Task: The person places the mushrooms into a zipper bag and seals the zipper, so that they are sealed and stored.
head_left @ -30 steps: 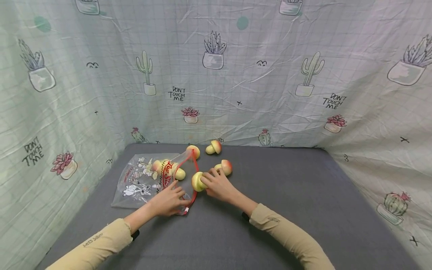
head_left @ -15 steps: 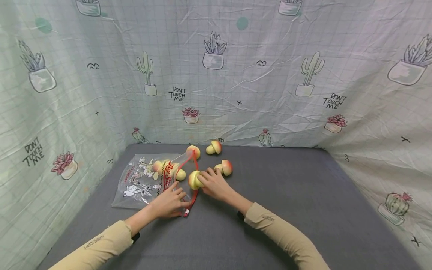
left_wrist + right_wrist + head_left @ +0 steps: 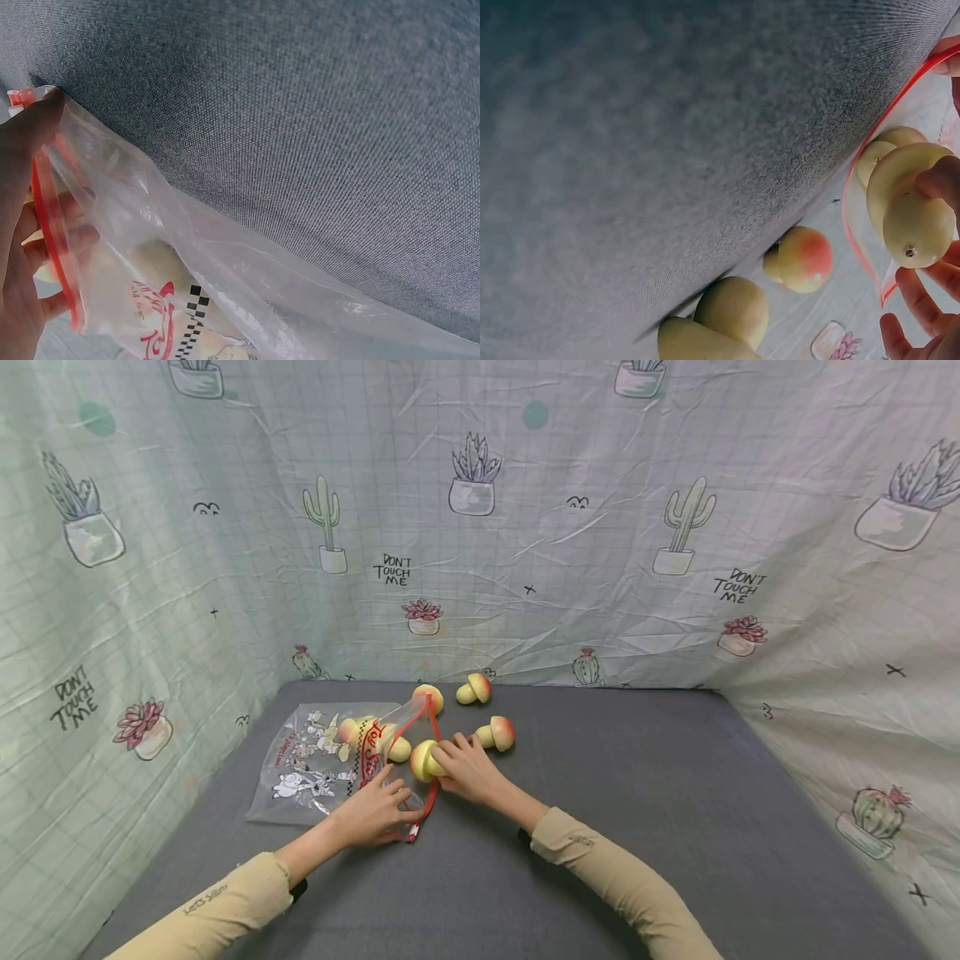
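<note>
A clear zip bag (image 3: 279,793) with a red zip edge and cartoon print lies flat at the left of the table, its mouth to the right. Inside it are yellow toy mushrooms (image 3: 400,749) with reddish caps, seen through the film. My left hand (image 3: 372,812) holds the near side of the bag's mouth; in the left wrist view the thumb (image 3: 46,112) is at the slider corner, with fingers showing through the plastic. Between thumb and fingers, my right hand (image 3: 471,770) grips another toy mushroom (image 3: 911,214), cap toward the bag, right at the red zip edge (image 3: 850,214).
One loose toy mushroom (image 3: 498,733) lies just beyond my right hand. Another loose mushroom (image 3: 475,689) is near the table's back edge, and a round cap (image 3: 429,698) shows behind the bag's far corner. A cactus-printed curtain (image 3: 525,635) hangs behind the grey table (image 3: 637,793).
My right hand has moved left with the toy mushroom, from beside the bag's mouth to its opening. My left hand stays at the bag's near edge, almost unmoved.
</note>
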{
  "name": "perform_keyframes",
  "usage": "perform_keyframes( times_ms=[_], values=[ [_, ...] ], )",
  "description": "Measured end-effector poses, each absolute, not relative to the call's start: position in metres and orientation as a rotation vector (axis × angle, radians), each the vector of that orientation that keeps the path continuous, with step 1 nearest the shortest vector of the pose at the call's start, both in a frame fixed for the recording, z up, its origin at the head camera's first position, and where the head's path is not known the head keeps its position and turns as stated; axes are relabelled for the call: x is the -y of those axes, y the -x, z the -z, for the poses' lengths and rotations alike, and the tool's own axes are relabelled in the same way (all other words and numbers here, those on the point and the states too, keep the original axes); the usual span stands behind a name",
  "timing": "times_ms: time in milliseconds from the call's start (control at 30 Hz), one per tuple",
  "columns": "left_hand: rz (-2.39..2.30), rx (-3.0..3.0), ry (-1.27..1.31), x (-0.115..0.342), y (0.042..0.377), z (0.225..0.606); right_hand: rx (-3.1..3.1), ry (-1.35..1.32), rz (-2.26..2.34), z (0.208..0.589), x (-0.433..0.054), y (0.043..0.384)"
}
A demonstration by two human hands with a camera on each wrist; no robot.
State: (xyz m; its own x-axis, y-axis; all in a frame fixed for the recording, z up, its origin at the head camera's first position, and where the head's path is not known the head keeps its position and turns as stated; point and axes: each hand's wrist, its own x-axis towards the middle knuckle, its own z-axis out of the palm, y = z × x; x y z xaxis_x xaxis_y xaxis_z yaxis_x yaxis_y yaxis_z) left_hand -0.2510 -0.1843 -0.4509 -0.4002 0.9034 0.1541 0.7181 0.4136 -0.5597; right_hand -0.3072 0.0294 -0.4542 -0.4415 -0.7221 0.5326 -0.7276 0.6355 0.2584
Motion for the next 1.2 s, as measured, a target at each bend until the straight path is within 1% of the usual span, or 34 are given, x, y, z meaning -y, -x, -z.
perform_keyframes(
  times_ms=[833,1200],
  values=[
    [-0.593,2.234,1.374,0.183,0.250,0.452,2.400,-1.087,0.073,0.454,-0.005,0.315],
    [-0.591,2.226,1.370,0.183,0.249,0.452,2.479,-1.060,0.172,0.453,-0.007,0.315]
  ],
)
